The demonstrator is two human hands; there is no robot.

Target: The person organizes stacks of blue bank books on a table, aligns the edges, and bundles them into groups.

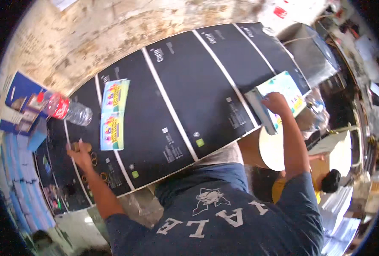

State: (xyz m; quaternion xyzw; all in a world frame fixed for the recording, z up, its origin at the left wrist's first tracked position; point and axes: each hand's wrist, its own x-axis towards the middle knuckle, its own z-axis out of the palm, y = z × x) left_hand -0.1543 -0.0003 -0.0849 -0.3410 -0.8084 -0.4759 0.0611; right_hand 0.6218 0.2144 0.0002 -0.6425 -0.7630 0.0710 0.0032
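My left hand reaches over the left part of the dark table, its fingers curled around a small brown roll. Beside that hand lie several thin yellowish-brown rings. My right hand grips a stack of colourful printed booklets at the table's right edge; the stack is tilted and its pale side shows. Two bright printed sheets, blue and yellow, lie end to end left of the table's middle, apart from both hands.
White stripes cross the dark tabletop. A plastic bottle with a red label lies at the left, next to blue folders and tall paper stacks. A grey wrapped bundle stands at the far right. Another person is at the lower right.
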